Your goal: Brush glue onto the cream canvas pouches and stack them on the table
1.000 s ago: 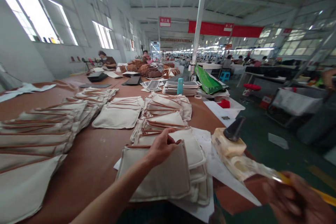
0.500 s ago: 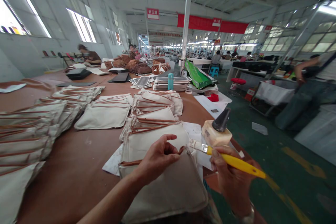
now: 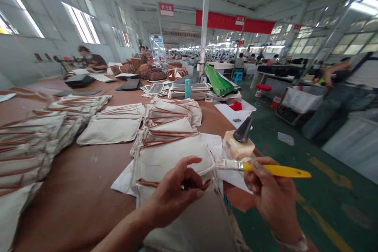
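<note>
My right hand [image 3: 273, 197] grips a flat paintbrush with a yellow handle [image 3: 280, 171]. Its bristles, coated in something whitish, point left and lie near the right edge of the pouches. Thumb and fingers of my left hand [image 3: 173, 191] pinch the brown-trimmed opening of a cream fabric pouch [image 3: 191, 224], at the front of an overlapping pile. Behind it in that pile is another cream pouch [image 3: 177, 151] with brown trim. Just beyond the brush stands a squat, cream-coloured container [image 3: 232, 145] with a dark cone-shaped top [image 3: 243, 130].
More cream pouches [image 3: 110, 128] lie in overlapping rows on the brown-covered table [image 3: 97, 181]. A turquoise cylinder [image 3: 188, 88] and a green bag [image 3: 217, 80] sit farther back. The green floor [image 3: 313, 189] runs along the right. A person [image 3: 339, 90] stands at far right.
My right hand has moved the brush back from the pouch's brown edge and turned it nearly level. My left hand keeps its pinch, slightly lower. The whole view has shifted a little.
</note>
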{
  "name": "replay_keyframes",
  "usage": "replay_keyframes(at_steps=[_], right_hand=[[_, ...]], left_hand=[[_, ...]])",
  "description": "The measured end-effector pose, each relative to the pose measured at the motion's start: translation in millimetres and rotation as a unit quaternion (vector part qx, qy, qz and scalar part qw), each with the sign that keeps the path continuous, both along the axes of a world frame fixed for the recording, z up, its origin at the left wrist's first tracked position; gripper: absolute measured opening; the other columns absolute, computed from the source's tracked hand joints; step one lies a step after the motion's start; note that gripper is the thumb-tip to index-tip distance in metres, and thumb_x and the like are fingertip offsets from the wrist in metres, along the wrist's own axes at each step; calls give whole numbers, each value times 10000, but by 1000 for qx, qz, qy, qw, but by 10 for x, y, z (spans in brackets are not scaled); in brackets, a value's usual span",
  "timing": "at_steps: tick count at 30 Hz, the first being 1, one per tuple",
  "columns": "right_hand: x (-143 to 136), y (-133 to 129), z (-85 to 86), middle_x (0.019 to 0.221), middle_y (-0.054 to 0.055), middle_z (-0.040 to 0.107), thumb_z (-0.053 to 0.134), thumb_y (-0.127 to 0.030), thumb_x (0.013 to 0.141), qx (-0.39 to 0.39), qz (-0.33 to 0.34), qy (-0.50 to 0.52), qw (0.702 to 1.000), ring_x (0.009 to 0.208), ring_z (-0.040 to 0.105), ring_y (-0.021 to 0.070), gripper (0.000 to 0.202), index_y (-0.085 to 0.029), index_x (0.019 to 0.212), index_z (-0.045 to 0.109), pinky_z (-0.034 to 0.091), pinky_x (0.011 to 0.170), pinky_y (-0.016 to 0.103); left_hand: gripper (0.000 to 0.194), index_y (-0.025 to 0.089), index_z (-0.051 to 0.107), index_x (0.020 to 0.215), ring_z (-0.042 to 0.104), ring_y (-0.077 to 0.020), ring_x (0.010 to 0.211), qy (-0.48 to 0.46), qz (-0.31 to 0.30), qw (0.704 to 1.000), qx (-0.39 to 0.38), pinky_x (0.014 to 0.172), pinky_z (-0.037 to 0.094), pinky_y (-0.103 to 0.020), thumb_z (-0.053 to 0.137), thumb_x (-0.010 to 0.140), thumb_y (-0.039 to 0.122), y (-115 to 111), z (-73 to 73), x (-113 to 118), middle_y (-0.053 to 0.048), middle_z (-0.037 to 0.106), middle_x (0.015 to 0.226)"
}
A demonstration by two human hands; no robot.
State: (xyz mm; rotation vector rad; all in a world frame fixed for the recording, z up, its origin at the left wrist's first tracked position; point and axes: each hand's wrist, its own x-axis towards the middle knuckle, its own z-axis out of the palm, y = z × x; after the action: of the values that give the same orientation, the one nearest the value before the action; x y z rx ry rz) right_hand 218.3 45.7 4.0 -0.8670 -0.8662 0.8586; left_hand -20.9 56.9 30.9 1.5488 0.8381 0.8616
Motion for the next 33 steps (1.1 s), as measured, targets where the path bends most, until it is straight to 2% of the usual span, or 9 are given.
replay_keyframes(at_steps=[4, 9, 13, 19, 24, 27, 30, 33], right_hand=[[-81, -106, 101, 486, -59, 435, 836, -373, 826, -79, 92, 66, 990, 367, 316, 64, 299, -181, 811, 606, 264, 354, 146], [-35, -202, 178, 471, -80, 398, 861, -346, 774, -138, 111, 122, 977, 355, 249, 45, 295, -182, 820, 619, 286, 351, 133], [15, -133, 162, 486, -74, 415, 885, -334, 740, -119, 79, 136, 980, 372, 267, 49, 326, -182, 784, 600, 294, 361, 134], [-75, -121, 73, 462, -84, 388, 828, -340, 811, -150, 181, 138, 962, 357, 221, 51, 294, -182, 796, 580, 249, 346, 140], [-46, -73, 59, 462, -88, 386, 863, -322, 763, -153, 131, 155, 967, 354, 207, 40, 354, -173, 709, 546, 252, 332, 130], [-86, -54, 8, 459, -84, 390, 859, -343, 773, -169, 186, 163, 954, 353, 234, 47, 347, -171, 721, 562, 251, 328, 130], [-69, -66, -4, 466, -97, 357, 844, -341, 785, -156, 220, 197, 943, 357, 172, 36, 315, -165, 746, 586, 240, 321, 125], [86, -86, 96, 496, -99, 340, 865, -300, 742, -128, 174, 231, 949, 379, 152, 29, 314, -151, 721, 590, 250, 320, 115]], left_hand=[[611, 211, 412, 1362, 582, -139, 769, -1, -22, 1000, 7, 699, 440, -263, 701, 825, 192, -79, -6, -2, -13, 646, 881], [605, 215, 420, 1350, 580, -130, 756, -2, -32, 999, -15, 691, 438, -251, 714, 823, 184, -107, -13, -10, -3, 645, 863], [609, 225, 424, 1346, 575, -126, 757, -9, -64, 998, -28, 667, 431, -234, 732, 821, 202, -121, 0, -17, 1, 636, 877], [620, 217, 434, 1335, 578, -133, 742, -13, -53, 996, -66, 652, 420, -237, 756, 805, 229, -127, 14, -2, -5, 642, 856], [634, 210, 436, 1322, 576, -134, 743, 0, -47, 996, -77, 653, 424, -243, 759, 777, 205, -112, 9, -4, -4, 647, 852], [649, 208, 426, 1329, 569, -129, 734, -5, -48, 995, -83, 639, 415, -236, 758, 771, 190, -98, -26, -3, 2, 645, 846], [643, 196, 431, 1322, 567, -128, 728, -2, -40, 996, -81, 638, 410, -236, 763, 771, 205, -65, -41, -3, 1, 650, 840], [626, 163, 449, 1292, 564, -131, 709, 14, -31, 997, -71, 624, 403, -238, 775, 764, 244, 33, 99, 24, -5, 656, 813]])
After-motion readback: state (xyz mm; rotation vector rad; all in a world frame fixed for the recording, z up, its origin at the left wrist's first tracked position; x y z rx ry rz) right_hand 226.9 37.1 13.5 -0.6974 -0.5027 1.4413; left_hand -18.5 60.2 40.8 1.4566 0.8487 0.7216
